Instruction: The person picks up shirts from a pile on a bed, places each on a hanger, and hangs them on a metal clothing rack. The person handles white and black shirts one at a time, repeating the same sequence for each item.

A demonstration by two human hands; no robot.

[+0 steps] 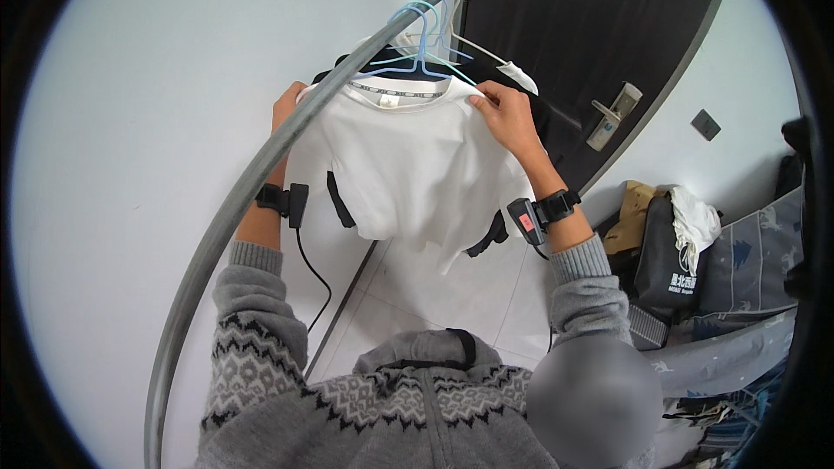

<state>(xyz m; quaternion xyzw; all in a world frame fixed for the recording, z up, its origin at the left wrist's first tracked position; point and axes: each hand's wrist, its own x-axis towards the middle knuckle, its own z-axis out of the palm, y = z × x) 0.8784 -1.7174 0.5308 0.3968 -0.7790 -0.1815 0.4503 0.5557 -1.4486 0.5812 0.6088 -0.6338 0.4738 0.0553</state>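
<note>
A white sweatshirt (pixel 400 165) with black trim at its cuffs hangs from a blue hanger (pixel 421 56) on the metal rail. With thumb and fingers closed, my right hand (pixel 504 111) pinches the shirt's right shoulder. My left hand (pixel 288 104) is at the left shoulder, partly behind the rail; its fingers appear curled round the fabric, though most are hidden. The neckline faces me, and the lower hem hangs loose. Each wrist wears a black strap with a small box and a cable.
The grey metal rail (pixel 208 243) curves from lower left to the top. More hangers, one white (pixel 486 48), and dark clothing hang behind the sweatshirt. A dark door (pixel 556 26) with a handle (pixel 612 117) stands beyond. Bags (pixel 665 252) and patterned grey fabric (pixel 751 252) are piled at right.
</note>
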